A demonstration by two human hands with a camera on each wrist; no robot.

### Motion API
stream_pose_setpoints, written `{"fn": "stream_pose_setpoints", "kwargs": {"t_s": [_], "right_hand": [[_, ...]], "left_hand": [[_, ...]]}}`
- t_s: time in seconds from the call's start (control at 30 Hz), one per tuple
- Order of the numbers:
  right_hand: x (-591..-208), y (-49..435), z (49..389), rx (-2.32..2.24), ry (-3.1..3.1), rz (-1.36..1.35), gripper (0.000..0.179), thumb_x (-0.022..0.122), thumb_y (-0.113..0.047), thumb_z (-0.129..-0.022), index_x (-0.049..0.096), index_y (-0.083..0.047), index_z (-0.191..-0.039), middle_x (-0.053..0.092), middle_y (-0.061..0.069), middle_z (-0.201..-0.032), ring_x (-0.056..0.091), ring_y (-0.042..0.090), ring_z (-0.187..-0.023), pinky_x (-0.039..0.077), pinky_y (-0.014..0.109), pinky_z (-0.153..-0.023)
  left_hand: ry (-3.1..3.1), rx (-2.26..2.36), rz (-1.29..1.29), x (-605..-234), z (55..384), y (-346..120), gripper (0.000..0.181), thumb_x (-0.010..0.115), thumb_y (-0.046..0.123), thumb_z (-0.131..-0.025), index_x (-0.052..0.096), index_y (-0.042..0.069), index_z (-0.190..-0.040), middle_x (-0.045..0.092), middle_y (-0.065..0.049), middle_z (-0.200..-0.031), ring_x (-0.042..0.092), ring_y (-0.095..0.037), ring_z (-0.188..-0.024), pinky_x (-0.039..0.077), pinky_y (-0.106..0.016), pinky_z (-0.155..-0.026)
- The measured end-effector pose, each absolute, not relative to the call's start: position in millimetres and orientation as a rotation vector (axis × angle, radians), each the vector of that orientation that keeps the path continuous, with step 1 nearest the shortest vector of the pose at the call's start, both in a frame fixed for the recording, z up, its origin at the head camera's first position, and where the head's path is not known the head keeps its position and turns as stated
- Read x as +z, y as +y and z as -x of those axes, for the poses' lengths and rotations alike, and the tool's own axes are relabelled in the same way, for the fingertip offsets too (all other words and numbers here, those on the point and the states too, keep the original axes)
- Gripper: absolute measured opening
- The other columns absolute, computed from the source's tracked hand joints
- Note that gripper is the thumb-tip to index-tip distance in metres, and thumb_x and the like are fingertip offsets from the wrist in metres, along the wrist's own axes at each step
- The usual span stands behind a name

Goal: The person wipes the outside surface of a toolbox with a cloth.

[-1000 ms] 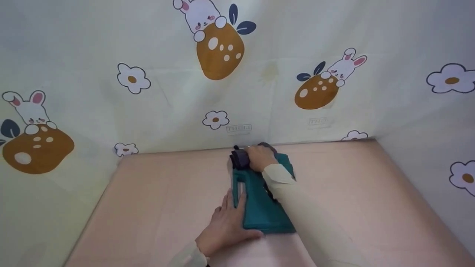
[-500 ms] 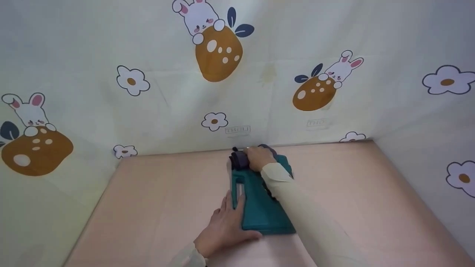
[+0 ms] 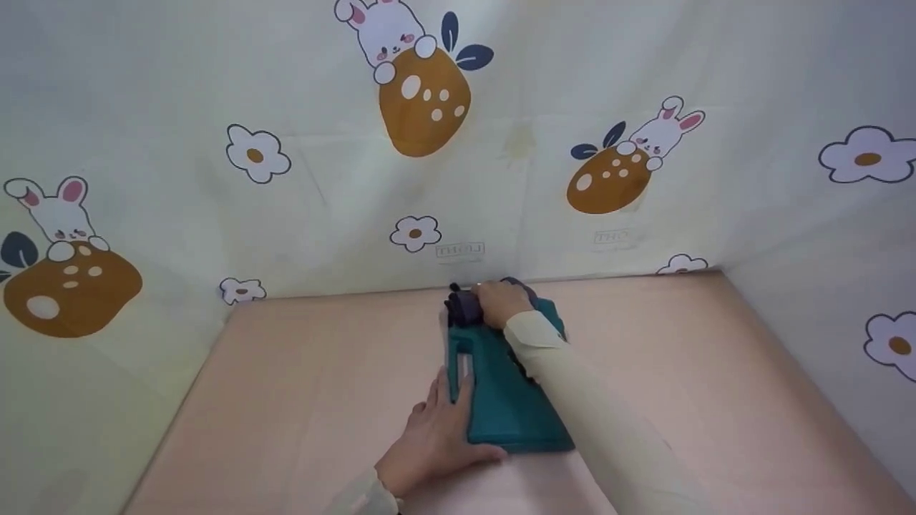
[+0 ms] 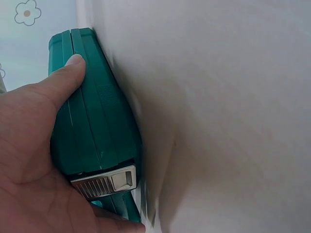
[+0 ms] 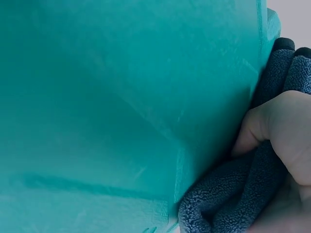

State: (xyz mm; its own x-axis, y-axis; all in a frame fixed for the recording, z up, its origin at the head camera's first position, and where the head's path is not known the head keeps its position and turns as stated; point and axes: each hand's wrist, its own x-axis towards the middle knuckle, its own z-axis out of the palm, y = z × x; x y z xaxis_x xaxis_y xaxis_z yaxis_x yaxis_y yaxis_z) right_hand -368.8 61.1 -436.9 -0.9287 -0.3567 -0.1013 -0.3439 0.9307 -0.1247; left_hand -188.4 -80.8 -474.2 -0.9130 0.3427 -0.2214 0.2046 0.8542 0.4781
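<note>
A green case (image 3: 501,415) lies on a pink table surface (image 3: 329,400), its narrow end toward the printed sheet (image 3: 343,236) at the far side and its broad edge toward the person. The left hand (image 3: 433,433) braces the near left corner: its fingers lie fairly straight beside the handle (image 3: 453,361), with the thumb spread away from them along the near edge. The right hand (image 3: 502,304) is curled around a bunched dark cloth (image 3: 465,309) at the far end, thumb tucked into its folds; its remaining fingertips are hidden, so their exact hold cannot be told. As a judgement, the chief hazard is sliding: a hard push from the right hand could drive the case into the sheet, since the left hand holds only one corner. Loose folds might snag on the handle or an edge and pull free of the grip. The metal latch (image 4: 104,183), just beside the left palm, could be sprung by stray pressure.
</note>
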Motion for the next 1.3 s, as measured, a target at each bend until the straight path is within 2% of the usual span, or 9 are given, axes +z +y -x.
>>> {"fn": "stream_pose_setpoints", "kwargs": {"t_s": [0.1,0.33,0.57,0.8,1.03,1.3], "right_hand": [[-437.7,64.1,370.2,-0.142,2.963,0.541,0.033,0.065,-0.002,-0.097,0.069,-0.011,-0.129,0.069,0.011,-0.116,0.062,0.025,-0.094,0.051,0.047,-0.088],[-437.9,78.2,375.8,-0.102,2.969,0.537,0.029,0.065,-0.004,-0.096,0.071,-0.009,-0.124,0.07,0.014,-0.109,0.064,0.027,-0.089,0.055,0.047,-0.081],[-431.7,97.7,379.1,-0.216,2.876,0.434,0.033,0.064,-0.001,-0.095,0.068,-0.005,-0.127,0.068,0.014,-0.114,0.059,0.027,-0.091,0.05,0.045,-0.086],[-429.1,118.1,382.8,-0.336,2.801,0.345,0.041,0.061,0.0,-0.096,0.065,-0.009,-0.136,0.065,0.011,-0.12,0.056,0.029,-0.097,0.047,0.046,-0.089],[-426.9,141.8,384.2,-0.436,2.736,0.314,0.046,0.058,0.002,-0.096,0.062,-0.01,-0.141,0.063,0.014,-0.129,0.056,0.029,-0.104,0.047,0.049,-0.094],[-423.6,173.7,384.2,-0.568,2.67,0.436,0.054,0.043,0.006,-0.093,0.056,-0.004,-0.144,0.06,0.018,-0.134,0.055,0.028,-0.105,0.043,0.042,-0.093]], "left_hand": [[2.733,0.666,-0.413,-474.4,187.7,-80.8,0.133,0.068,0.082,-0.072,0.004,0.011,-0.164,0.001,-0.029,-0.164,0.018,-0.045,-0.147,0.03,-0.069,-0.105],[2.762,0.628,-0.427,-474.8,187.8,-80.3,0.136,0.065,0.086,-0.07,0.005,0.009,-0.164,0.004,-0.03,-0.164,0.021,-0.044,-0.147,0.035,-0.066,-0.102],[2.771,0.611,-0.416,-475.2,187.9,-80.3,0.136,0.065,0.086,-0.069,0.006,0.009,-0.164,0.005,-0.03,-0.163,0.022,-0.043,-0.146,0.037,-0.064,-0.101],[2.773,0.599,-0.412,-476.0,188.9,-80.9,0.136,0.064,0.088,-0.068,0.009,0.008,-0.164,0.005,-0.029,-0.164,0.02,-0.042,-0.147,0.037,-0.065,-0.101],[2.78,0.552,-0.388,-475.4,188.2,-80.6,0.133,0.065,0.087,-0.068,0.019,0.004,-0.162,0.008,-0.029,-0.163,0.022,-0.042,-0.146,0.036,-0.064,-0.102],[2.79,0.557,-0.4,-476.1,186.7,-79.3,0.131,0.067,0.086,-0.069,0.025,0.001,-0.159,0.01,-0.03,-0.163,0.023,-0.043,-0.146,0.039,-0.062,-0.1]]}}
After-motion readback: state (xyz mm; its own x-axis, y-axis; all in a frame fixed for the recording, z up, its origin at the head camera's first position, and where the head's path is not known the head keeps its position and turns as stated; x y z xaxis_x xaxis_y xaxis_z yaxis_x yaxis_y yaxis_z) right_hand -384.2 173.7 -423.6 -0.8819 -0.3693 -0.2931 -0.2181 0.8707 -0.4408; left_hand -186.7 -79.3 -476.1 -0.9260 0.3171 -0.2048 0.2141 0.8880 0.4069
